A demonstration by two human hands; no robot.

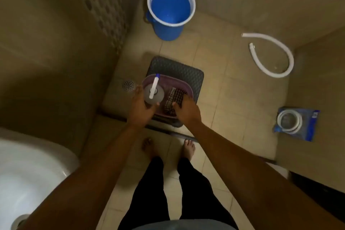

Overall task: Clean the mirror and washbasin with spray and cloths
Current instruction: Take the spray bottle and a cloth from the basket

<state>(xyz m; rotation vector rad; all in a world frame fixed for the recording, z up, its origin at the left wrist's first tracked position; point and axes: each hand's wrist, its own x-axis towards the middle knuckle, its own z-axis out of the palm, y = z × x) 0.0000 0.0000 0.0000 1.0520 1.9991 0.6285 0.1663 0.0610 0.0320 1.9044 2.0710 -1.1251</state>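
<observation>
Fetching supplies | left hand [139, 108] gripping spray bottle [154, 93] over tub [186, 87] | right hand [186, 111] pinching checked cloth [172, 101] inside tub | next: lift both, likely toward washbasin [28, 173]

left arm: bare, stretched forward and down | left hand [140, 107]: fingers curled in a grip round a grey spray bottle with a white, blue-tipped nozzle [154, 93] | right arm: bare, stretched forward and down | right hand [187, 111]: palm down, fingertips on a dark checked folded cloth [172, 101]; fingers' curl unclear | feet: bare, side by side
</observation>
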